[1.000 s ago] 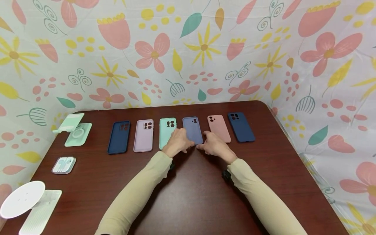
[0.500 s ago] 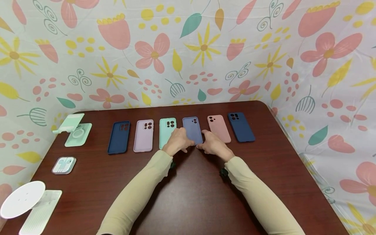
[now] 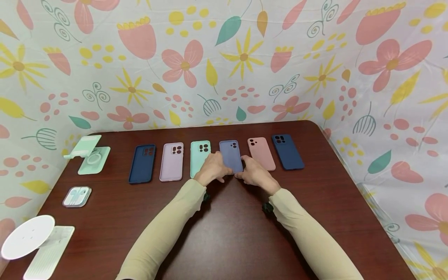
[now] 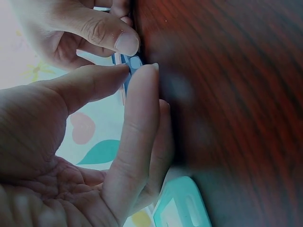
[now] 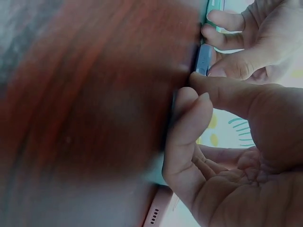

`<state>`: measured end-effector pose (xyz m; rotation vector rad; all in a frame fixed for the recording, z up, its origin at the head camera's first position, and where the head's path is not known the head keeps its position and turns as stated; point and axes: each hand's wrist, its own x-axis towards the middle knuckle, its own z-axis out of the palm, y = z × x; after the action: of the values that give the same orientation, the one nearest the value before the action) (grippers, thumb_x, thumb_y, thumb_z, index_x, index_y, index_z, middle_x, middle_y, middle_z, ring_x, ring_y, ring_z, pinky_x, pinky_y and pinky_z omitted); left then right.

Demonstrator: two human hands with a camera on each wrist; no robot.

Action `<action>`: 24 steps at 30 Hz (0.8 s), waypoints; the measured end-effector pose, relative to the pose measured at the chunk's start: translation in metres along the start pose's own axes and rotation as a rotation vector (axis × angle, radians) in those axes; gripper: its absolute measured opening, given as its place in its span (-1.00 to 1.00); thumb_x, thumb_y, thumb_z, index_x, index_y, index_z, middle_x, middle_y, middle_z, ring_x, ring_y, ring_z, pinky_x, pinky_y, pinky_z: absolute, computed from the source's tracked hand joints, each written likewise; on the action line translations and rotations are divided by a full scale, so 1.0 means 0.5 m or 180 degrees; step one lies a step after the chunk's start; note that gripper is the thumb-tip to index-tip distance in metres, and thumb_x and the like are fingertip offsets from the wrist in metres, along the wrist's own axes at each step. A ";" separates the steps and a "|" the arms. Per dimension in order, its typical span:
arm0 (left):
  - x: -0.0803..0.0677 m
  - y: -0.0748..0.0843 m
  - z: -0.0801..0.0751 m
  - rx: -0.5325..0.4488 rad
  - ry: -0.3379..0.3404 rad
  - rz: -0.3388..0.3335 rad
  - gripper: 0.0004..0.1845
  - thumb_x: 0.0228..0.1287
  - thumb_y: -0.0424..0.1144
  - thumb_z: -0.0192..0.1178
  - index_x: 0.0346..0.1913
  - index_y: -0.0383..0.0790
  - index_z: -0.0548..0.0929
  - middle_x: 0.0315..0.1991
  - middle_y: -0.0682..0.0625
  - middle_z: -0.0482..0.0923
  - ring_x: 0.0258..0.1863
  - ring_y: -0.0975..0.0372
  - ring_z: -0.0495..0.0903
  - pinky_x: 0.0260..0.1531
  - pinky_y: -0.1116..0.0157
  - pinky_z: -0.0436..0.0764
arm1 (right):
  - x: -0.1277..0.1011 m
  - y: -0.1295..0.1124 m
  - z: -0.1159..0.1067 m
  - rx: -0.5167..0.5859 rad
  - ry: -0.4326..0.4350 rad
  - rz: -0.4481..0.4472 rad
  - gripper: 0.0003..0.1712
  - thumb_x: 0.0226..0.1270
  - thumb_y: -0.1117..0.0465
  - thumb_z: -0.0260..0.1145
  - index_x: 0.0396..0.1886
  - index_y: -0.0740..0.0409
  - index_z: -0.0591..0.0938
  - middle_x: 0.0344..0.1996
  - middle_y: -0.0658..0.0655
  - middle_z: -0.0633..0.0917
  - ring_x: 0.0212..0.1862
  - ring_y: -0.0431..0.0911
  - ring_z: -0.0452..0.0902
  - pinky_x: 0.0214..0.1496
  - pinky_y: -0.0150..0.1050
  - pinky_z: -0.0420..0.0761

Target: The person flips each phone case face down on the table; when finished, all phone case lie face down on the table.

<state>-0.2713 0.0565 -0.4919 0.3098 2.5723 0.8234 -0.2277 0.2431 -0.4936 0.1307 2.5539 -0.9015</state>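
While both hands meet at near end of blue phone case (image 3: 231,156): left hand (image 3: 212,168) and right hand (image 3: 254,172) each pinching a lower corner, case flat on surface (image 3: 224,225), not yet lifted. Matte periwinkle, camera cutout at far end. Left of grip, mint case (image 3: 198,155); right of grip, pink case (image 3: 261,153). Row otherwise undisturbed.
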 end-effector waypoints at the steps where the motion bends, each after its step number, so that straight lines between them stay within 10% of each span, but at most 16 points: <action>1: 0.000 0.000 0.000 -0.0013 0.0002 0.0000 -0.07 0.26 -0.04 0.55 0.52 -0.49 0.37 -0.02 -0.32 0.78 -0.67 0.26 0.80 -0.39 0.38 0.77 | -0.014 -0.008 -0.003 0.0013 0.0008 -0.0037 0.09 0.49 0.06 0.52 0.79 0.14 0.09 -0.39 0.12 0.80 -0.43 -0.09 0.77 -0.41 -0.25 0.70; 7: -0.004 0.000 -0.002 -0.0086 0.0006 0.0006 -0.01 0.28 0.05 0.49 0.56 -0.50 0.31 -0.01 -0.31 0.74 -0.66 0.25 0.80 -0.34 0.37 0.77 | -0.039 -0.020 -0.009 0.0132 0.0045 -0.0105 0.06 0.50 0.11 0.50 0.77 0.20 0.10 -0.43 0.11 0.78 -0.45 -0.08 0.74 -0.42 -0.25 0.66; 14: -0.001 0.000 -0.001 -0.0242 -0.0065 -0.0029 -0.52 0.33 0.13 0.48 -0.10 -0.25 0.65 -0.46 -0.10 0.79 -0.63 0.22 0.82 -0.42 0.33 0.77 | -0.043 -0.014 -0.011 0.0107 0.0175 -0.0178 0.01 0.49 0.14 0.50 0.73 0.26 0.16 -0.33 0.13 0.76 -0.38 -0.07 0.75 -0.33 -0.24 0.65; 24: 0.001 0.000 0.006 -0.0535 0.0032 -0.0039 -0.34 0.29 0.29 0.48 0.09 -0.23 0.64 -0.33 -0.09 0.75 -0.61 0.19 0.83 -0.35 0.31 0.80 | -0.103 -0.045 -0.034 0.0115 0.0350 -0.0308 -0.06 0.51 0.20 0.47 0.69 0.34 0.21 -0.42 0.12 0.71 -0.44 -0.08 0.66 -0.33 -0.27 0.57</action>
<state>-0.2706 0.0583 -0.4942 0.2390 2.4913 1.0310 -0.1923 0.2388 -0.4471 0.0696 2.6658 -1.0029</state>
